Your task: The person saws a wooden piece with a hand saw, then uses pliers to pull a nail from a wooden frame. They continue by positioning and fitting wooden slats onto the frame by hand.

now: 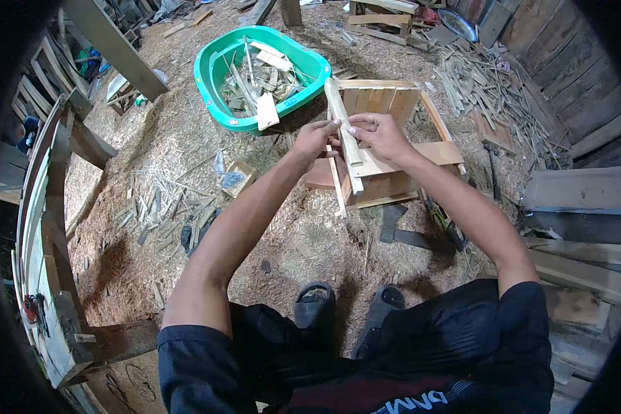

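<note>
In the head view a narrow pale wooden strip runs lengthwise over the left side of a small wooden frame piece with slatted boards. My left hand is at the strip's left edge, its fingers bent and closed against the wood. From the right side, my right hand pinches the same strip, thumb and forefinger close together near the left fingertips. Whether something small sits between the fingertips cannot be made out. A thinner stick hangs down beside the strip.
A green tub of wood scraps stands beyond my left hand. Offcuts are heaped at the right by a plank wall. A wooden post leans at upper left. Stacked boards lie at the right. Shavings cover the floor.
</note>
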Tool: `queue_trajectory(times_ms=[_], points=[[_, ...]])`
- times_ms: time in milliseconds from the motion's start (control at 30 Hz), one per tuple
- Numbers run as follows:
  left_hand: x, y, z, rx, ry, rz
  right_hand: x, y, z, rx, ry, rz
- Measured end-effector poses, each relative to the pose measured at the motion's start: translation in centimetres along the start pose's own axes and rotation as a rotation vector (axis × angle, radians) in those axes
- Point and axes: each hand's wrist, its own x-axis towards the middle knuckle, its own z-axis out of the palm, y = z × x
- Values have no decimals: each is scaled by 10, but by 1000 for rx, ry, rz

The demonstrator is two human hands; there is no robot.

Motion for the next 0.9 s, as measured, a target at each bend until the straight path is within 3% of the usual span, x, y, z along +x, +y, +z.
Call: queue_trajectory(times_ms=[100, 700, 800, 900], points=[[2, 3, -1, -22, 1, -23, 5, 5, 1, -123, 44, -53], [15, 4, 1, -52, -40, -100, 2, 1, 3, -18, 88, -25], [13, 10, 3, -9, -34, -112, -3, -9, 2, -245, 128, 17], [11, 12, 5, 6, -34, -106, 3, 3, -1, -100, 111, -2]])
